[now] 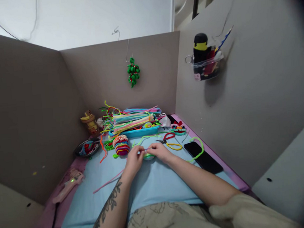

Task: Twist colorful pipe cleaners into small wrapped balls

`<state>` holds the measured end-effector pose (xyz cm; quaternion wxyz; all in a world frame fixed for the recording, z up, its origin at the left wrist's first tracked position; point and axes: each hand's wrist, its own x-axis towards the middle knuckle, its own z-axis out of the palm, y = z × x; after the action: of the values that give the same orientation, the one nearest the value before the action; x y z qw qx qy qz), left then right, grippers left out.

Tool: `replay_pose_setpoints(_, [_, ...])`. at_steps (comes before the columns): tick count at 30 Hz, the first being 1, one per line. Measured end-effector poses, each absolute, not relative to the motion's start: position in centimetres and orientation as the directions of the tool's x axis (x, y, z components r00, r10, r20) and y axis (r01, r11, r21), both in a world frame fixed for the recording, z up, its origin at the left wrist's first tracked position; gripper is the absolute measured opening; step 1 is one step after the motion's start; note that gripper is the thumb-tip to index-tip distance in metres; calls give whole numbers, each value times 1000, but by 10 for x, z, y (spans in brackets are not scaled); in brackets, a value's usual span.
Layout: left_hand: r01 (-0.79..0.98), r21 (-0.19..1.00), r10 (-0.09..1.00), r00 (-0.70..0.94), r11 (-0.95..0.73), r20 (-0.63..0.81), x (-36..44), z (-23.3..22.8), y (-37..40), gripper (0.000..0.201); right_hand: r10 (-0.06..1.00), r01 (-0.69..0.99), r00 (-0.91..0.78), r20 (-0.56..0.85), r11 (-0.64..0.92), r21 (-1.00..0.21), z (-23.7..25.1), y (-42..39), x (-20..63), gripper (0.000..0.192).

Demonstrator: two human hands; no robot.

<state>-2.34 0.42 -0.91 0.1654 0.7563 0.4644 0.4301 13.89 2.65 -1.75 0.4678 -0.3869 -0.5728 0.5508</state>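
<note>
My left hand (pixel 134 160) and my right hand (pixel 159 152) are close together over the blue cloth, fingertips pinched. A thin pinkish-purple pipe cleaner (pixel 147 149) runs between them, gripped at both sides. Just under the fingertips sits a small rounded green and pale piece (pixel 149 157), partly hidden by the hands. From beneath my left wrist a pink pipe cleaner (pixel 108 181) trails out to the left; whether it joins the held strand is hidden. Beyond my right hand lie scissors (pixel 173 146) with red and yellow handles. A striped, rainbow-coloured fuzzy piece (pixel 122 146) stands beyond my left hand.
A blue tray (pixel 140 132) heaped with pipe cleaners (pixel 134 120) stands at the back. A dark phone (pixel 204 157) lies right, under a green strand. On the left are a dark bowl (pixel 78 151) and a pink glue gun (pixel 69 185). Grey partitions (pixel 154 71) enclose the desk.
</note>
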Motion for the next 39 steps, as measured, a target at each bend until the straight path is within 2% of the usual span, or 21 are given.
replay_pose_setpoints(5, [655, 615, 866, 127, -439, 483, -27, -5, 3, 15, 971, -75, -213, 108, 94, -993, -14, 28, 142, 18])
replay_pose_setpoints(9, [704, 576, 888, 176, -415, 425, -28, -1, 1, 16, 973, -102, -208, 101, 81, -991, -13, 30, 145, 18])
replay_pose_setpoints(12, [722, 535, 876, 209, -439, 435, -29, 0, 0, 17, 978, -124, -194, 78, 54, -991, -10, 35, 150, 18])
replay_pose_setpoints(17, [751, 527, 891, 179, -397, 416, -32, -1, 3, 18, 983, -255, -184, 19, -29, -967, 3, 46, 172, 17])
replay_pose_setpoints(20, [786, 482, 874, 148, -389, 463, -34, -3, 7, 21, 992, -370, -126, 0, -47, -928, 7, 54, 186, 17])
replay_pose_setpoints(24, [820, 414, 826, 120, -395, 550, -39, -4, 11, 24, 993, -557, -62, -97, -115, -823, 4, 65, 198, 14])
replay_pose_setpoints(28, [857, 375, 786, 54, -352, 615, -44, -2, 12, 27, 981, -599, -93, -171, -192, -778, 1, 73, 204, 7])
replay_pose_setpoints(31, [907, 322, 771, 4, -271, 637, -45, 2, 9, 25, 969, -614, -130, -209, -244, -750, 1, 76, 208, 10])
replay_pose_setpoints(35, [942, 260, 755, -12, -211, 656, -41, 6, 3, 19, 966, -616, -186, -178, -256, -745, 1, 77, 212, 11])
replay_pose_setpoints(39, [899, 322, 760, 19, -297, 649, -37, 7, 0, 19, 976, -604, -194, -100, -199, -772, 3, 75, 213, 11])
